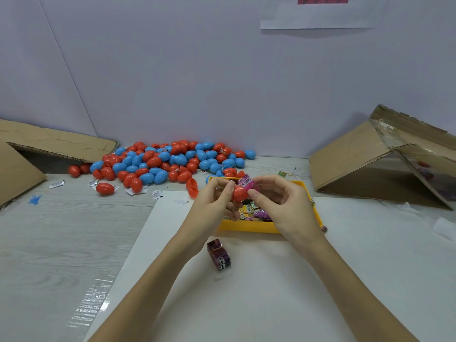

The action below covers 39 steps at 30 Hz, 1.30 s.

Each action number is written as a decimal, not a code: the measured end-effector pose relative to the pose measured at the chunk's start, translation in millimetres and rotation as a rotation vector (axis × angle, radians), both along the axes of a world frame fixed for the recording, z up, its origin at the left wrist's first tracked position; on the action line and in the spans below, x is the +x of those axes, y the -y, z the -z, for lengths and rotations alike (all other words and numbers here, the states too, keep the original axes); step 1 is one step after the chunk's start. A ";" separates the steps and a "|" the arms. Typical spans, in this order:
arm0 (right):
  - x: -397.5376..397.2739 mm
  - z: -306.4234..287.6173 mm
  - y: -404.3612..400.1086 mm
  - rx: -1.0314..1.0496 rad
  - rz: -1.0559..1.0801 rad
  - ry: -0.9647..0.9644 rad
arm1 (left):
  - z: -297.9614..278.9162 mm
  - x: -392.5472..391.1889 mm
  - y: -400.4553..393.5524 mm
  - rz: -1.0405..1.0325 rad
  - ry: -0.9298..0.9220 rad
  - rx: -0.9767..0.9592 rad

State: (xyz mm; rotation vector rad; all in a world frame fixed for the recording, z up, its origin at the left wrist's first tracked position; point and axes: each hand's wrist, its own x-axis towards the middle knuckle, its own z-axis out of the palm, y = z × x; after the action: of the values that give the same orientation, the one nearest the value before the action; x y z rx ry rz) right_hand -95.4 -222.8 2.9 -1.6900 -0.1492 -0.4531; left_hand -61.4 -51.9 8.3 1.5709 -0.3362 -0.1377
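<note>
Grey table (74,230), yellow tray (246,228) | left hand (212,198) fingers grip red egg (238,195) | right hand (281,202) fingers pinch pink packet (247,183)

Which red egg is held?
The red egg over the yellow tray, gripped by the left hand; right hand pinches a pink packet against it; others lie on the table.

Pink packet (247,183): barcode, print unreadable
</note>
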 end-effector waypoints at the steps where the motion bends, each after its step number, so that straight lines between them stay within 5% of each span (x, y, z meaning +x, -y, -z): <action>1: -0.3 0.2 -0.6 0.002 -0.001 0.004 | -0.1 0.0 -0.3 -0.001 0.000 0.001; 31: -5.2 -3.2 -4.8 -0.033 -0.025 -0.039 | 0.2 2.4 -2.0 -0.031 0.047 -0.044; 35: -5.5 -5.1 -1.8 0.007 -0.011 -0.052 | -1.7 -0.3 -1.0 0.010 0.154 -0.012; 39: -5.2 -8.4 0.8 0.191 -0.046 -0.133 | 1.0 -5.4 4.6 -0.016 0.478 0.185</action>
State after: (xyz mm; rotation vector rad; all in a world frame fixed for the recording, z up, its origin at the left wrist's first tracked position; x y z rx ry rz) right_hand -100.6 -223.7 11.3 -1.5208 -0.0458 -0.3089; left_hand -66.8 -56.5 7.3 1.7818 -0.6999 0.2308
